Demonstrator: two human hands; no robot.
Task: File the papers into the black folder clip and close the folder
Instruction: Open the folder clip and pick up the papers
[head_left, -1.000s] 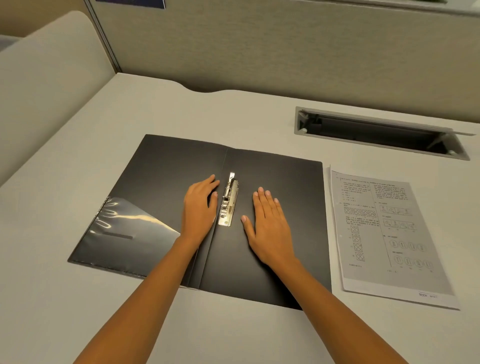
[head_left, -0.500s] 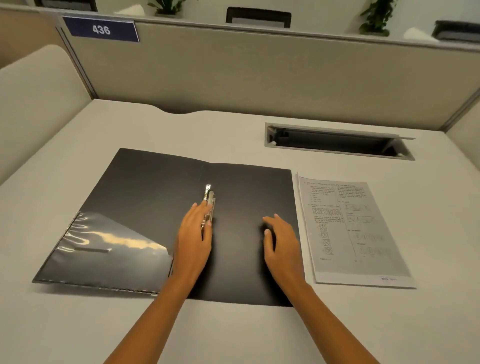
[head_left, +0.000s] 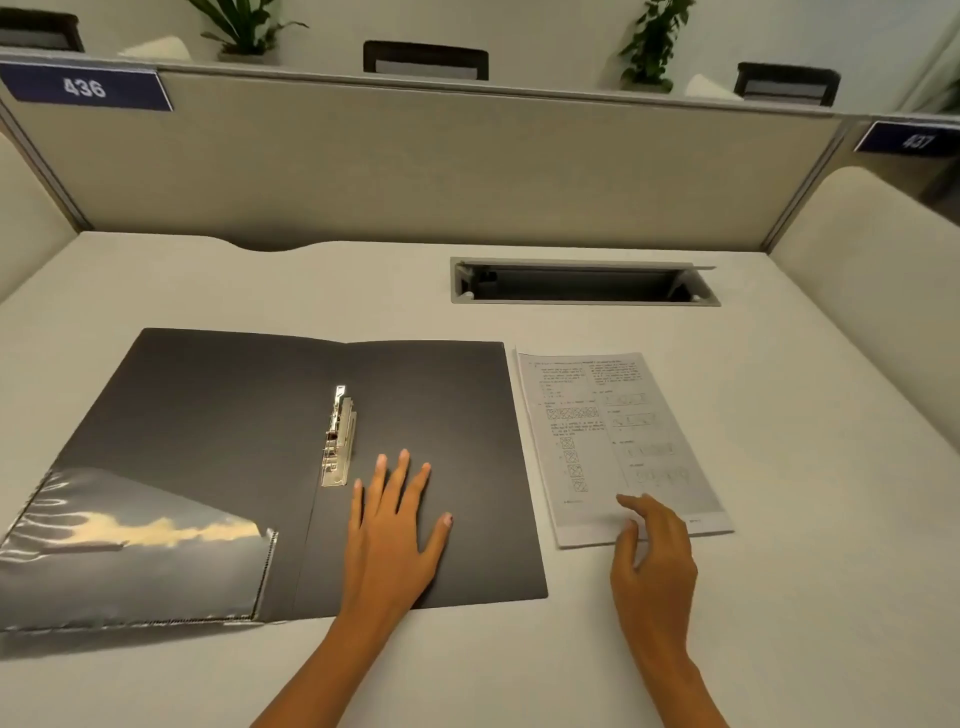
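My right hand (head_left: 655, 558) was at the near edge of the papers (head_left: 618, 441), fingers (head_left: 631, 503) loosely curled with the tips over the bottom margin of the top sheet, and nothing was gripped yet; whether the tips actually touched the page, I could not tell. My left hand (head_left: 395, 525) lay flat and spread, palm down, on the right half of the black folder (head_left: 447, 405), holding nothing, just pressing on the cover near its front edge. The metal clip (head_left: 340, 436) sat just left of that hand along the folder's fold, and I could not tell whether its lever stood raised or down. The folder lay wide open on the desk (head_left: 779, 597), its left half carrying a shiny clear pocket (head_left: 130, 551) at the near corner that caught the light. The papers rested on the desk just beside the folder's right edge, apart from it by a thin strip of bare desk, printed side up with text and small diagrams. Behind them was a long cable slot (head_left: 582, 283) sunk into the desk, and behind that the grey divider (head_left: 415, 166) with a blue tag reading 436 (head_left: 85, 88) at its left end.
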